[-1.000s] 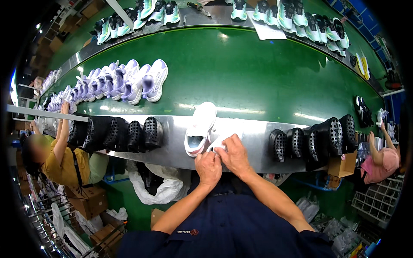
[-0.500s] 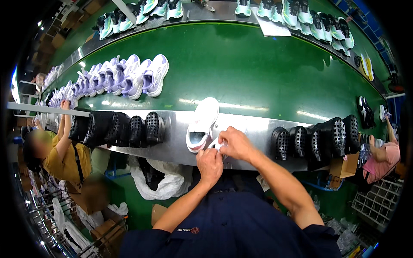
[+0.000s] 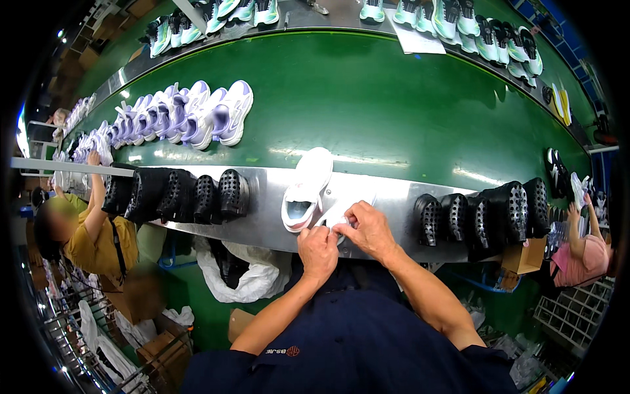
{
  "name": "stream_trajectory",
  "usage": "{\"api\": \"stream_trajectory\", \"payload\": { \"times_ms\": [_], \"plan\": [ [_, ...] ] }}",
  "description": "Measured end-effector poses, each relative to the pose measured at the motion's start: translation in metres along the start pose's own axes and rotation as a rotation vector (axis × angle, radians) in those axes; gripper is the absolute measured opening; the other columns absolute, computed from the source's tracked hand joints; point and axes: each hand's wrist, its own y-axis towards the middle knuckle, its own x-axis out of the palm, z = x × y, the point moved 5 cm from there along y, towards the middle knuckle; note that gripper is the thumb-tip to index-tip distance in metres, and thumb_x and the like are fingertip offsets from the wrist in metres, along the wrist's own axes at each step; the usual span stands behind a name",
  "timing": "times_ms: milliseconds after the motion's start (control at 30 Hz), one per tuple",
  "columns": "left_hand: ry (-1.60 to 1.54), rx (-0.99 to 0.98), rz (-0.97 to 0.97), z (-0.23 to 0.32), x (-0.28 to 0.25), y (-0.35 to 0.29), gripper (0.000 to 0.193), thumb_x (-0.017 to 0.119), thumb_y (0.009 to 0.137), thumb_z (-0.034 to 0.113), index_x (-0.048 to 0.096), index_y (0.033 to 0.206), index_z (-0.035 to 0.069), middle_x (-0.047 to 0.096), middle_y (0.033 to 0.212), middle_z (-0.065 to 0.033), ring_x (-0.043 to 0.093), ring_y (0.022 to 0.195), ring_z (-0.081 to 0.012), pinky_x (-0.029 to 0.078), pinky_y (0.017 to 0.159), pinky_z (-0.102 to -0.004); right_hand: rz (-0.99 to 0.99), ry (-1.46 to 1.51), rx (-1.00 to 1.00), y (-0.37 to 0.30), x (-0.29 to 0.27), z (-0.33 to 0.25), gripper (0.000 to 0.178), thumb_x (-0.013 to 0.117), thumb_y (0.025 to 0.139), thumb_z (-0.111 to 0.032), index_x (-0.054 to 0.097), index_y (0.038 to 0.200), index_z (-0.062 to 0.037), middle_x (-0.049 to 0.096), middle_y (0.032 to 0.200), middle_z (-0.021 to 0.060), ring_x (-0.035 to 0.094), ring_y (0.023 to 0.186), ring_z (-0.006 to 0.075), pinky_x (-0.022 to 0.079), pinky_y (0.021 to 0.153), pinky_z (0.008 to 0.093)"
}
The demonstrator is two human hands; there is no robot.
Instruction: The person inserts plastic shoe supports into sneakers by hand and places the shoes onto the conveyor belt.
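Note:
A white shoe (image 3: 314,172) lies on the metal ledge with its toe pointing away and its pinkish heel toward me. Just right of it is a second white shoe (image 3: 355,195), largely covered by my hands. My left hand (image 3: 318,252) is closed at this shoe's near end, fingers bent in. From the right, my right hand (image 3: 369,230) meets it with thumb and fingers pinched together on a white part of the same shoe. Both hands nearly touch at the fingertips. Exactly which part they grip is too small to make out.
Black studded shoe forms (image 3: 233,194) stand left on the ledge, and more black forms (image 3: 453,217) stand right. Lilac-and-white shoes (image 3: 233,115) line the green belt (image 3: 367,98). Mint-coloured shoes (image 3: 446,20) sit across it. Co-workers are at both sides. A white sack (image 3: 246,285) hangs below.
My right hand has shifted slightly right and lower, showing more of the second shoe. The lilac shoes sit a little further left. The right co-worker's arms have risen to a white item.

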Motion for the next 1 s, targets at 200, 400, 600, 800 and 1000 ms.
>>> {"api": "stream_trajectory", "payload": {
  "times_ms": [200, 400, 600, 800, 1000],
  "plan": [
    [0.006, 0.021, -0.024, 0.001, 0.001, 0.001, 0.030, 0.068, 0.089, 0.020, 0.054, 0.067, 0.004, 0.056, 0.070, -0.0110, 0.047, 0.072, -0.0323, 0.039, 0.068, -0.0449, 0.169, 0.084, -0.076, -0.009, 0.005, -0.004, 0.029, 0.080, 0.080, -0.019, 0.066, 0.099, -0.0013, 0.061, 0.092, 0.0133, 0.064, 0.081, 0.0328, 0.052, 0.070, 0.0421],
    [0.000, 0.015, -0.025, 0.000, 0.001, 0.001, 0.032, 0.068, 0.090, 0.020, 0.053, 0.067, 0.004, 0.056, 0.070, -0.0114, 0.048, 0.072, -0.0326, 0.039, 0.068, -0.0449, 0.244, 0.107, -0.069, -0.015, 0.020, -0.002, 0.026, 0.077, 0.082, -0.014, 0.065, 0.101, -0.0006, 0.058, 0.092, 0.0147, 0.061, 0.084, 0.0339, 0.050, 0.074, 0.0425],
    [0.030, 0.027, -0.037, -0.001, 0.003, 0.000, 0.031, 0.065, 0.090, 0.020, 0.053, 0.067, 0.004, 0.056, 0.071, -0.0120, 0.048, 0.072, -0.0333, 0.039, 0.068, -0.0453, 0.274, 0.113, -0.044, -0.019, 0.018, -0.005, 0.030, 0.076, 0.083, -0.015, 0.065, 0.106, 0.0003, 0.056, 0.094, 0.0153, 0.058, 0.084, 0.0340, 0.049, 0.075, 0.0424],
    [0.015, 0.034, -0.044, 0.000, 0.002, 0.000, 0.026, 0.064, 0.089, 0.017, 0.054, 0.068, 0.004, 0.057, 0.072, -0.0130, 0.048, 0.073, -0.0339, 0.039, 0.069, -0.0456, 0.226, 0.092, -0.096, -0.018, 0.018, -0.002, 0.032, 0.078, 0.082, -0.016, 0.066, 0.107, -0.0003, 0.055, 0.091, 0.0146, 0.059, 0.081, 0.0328, 0.050, 0.071, 0.0412],
    [0.008, 0.043, -0.038, 0.002, 0.005, 0.001, 0.026, 0.063, 0.089, 0.016, 0.054, 0.068, 0.004, 0.057, 0.072, -0.0132, 0.049, 0.073, -0.0344, 0.040, 0.069, -0.0460, 0.340, 0.132, -0.023, -0.018, 0.025, 0.001, 0.028, 0.078, 0.082, -0.017, 0.065, 0.100, -0.0005, 0.055, 0.088, 0.0139, 0.060, 0.077, 0.0319, 0.050, 0.067, 0.0407]
  ]
}}
